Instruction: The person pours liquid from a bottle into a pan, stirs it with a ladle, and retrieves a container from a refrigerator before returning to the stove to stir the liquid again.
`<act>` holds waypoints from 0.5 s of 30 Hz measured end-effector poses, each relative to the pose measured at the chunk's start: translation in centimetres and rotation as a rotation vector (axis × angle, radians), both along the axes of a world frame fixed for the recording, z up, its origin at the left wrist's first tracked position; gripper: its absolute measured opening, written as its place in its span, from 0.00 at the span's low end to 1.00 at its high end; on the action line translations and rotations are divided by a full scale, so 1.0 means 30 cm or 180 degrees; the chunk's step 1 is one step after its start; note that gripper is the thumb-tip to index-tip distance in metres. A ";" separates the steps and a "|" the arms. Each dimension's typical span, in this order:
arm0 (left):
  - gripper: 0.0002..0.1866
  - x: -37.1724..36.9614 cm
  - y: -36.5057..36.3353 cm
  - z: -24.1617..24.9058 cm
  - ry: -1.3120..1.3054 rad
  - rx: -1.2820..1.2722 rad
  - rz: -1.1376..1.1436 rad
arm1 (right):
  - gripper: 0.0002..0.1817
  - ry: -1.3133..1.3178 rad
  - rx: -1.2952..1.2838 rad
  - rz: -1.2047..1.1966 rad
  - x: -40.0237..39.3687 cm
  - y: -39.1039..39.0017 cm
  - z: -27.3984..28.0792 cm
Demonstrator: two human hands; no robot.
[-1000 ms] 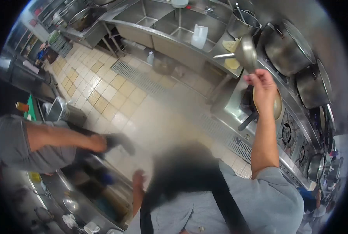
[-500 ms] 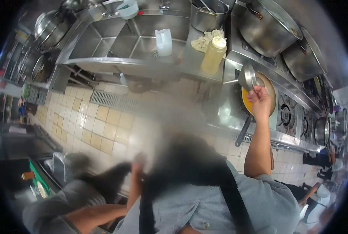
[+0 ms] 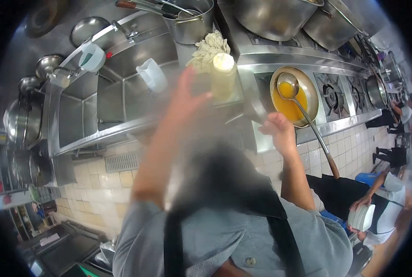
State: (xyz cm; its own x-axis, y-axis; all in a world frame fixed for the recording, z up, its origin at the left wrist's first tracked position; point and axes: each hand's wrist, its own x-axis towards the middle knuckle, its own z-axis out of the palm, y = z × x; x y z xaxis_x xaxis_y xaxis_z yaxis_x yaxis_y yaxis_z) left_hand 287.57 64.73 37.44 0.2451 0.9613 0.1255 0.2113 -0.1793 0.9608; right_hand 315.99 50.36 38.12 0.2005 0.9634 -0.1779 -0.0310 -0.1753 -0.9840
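My right hand (image 3: pixel 278 127) is closed at the near edge of the stove, left of the frying pan. A motion-blurred metal cup (image 3: pixel 256 102) with a thin handle extends from its fingertips. My left hand (image 3: pixel 190 94) is blurred too, fingers spread with nothing in them, close by a squeeze bottle (image 3: pixel 223 81) with a pale top. In the frying pan (image 3: pixel 311 87) lies yellow-orange liquid (image 3: pixel 287 108). A ladle (image 3: pixel 303 111) rests in it, its bowl in the liquid and its wooden-ended handle sticking out over the stove's front edge.
Behind the bottle are a crumpled cloth (image 3: pixel 210 48) and a pot (image 3: pixel 192 28) holding utensils. A white plastic jug (image 3: pixel 151 76) stands in the sink (image 3: pixel 123 104) at left. Large pots (image 3: pixel 273 18) line the back. At right, a person (image 3: pixel 386 203) carries stacked plates (image 3: pixel 361 217).
My right hand has drawn the metal cup left, away from over the pan, uncovering the ladle. My left hand has come up beside the bottle. The camera view has turned right.
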 end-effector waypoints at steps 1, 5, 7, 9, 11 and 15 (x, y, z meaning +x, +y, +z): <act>0.51 0.047 0.050 -0.016 0.0106 0.0182 0.0016 | 0.05 -0.0161 -0.0037 0.0084 -0.013 0.021 0.015; 0.56 0.190 0.141 -0.034 0.0007 0.0494 -0.0126 | 0.04 -0.0308 -0.0139 0.0144 -0.044 0.092 0.032; 0.55 0.210 0.130 0.023 -0.0177 -0.0005 -0.0312 | 0.04 -0.0376 -0.0095 0.0173 -0.061 0.109 0.034; 0.51 0.194 0.168 0.034 -0.0003 -0.0194 -0.0349 | 0.05 -0.0299 -0.0076 0.0134 -0.065 0.129 0.003; 0.49 0.138 0.205 0.032 0.0095 -0.0100 -0.0288 | 0.05 -0.0024 -0.0153 -0.0059 -0.068 0.144 -0.050; 0.45 -0.018 0.207 0.103 -0.0316 -0.0294 -0.0046 | 0.05 0.0167 0.0002 -0.0486 -0.132 0.209 -0.096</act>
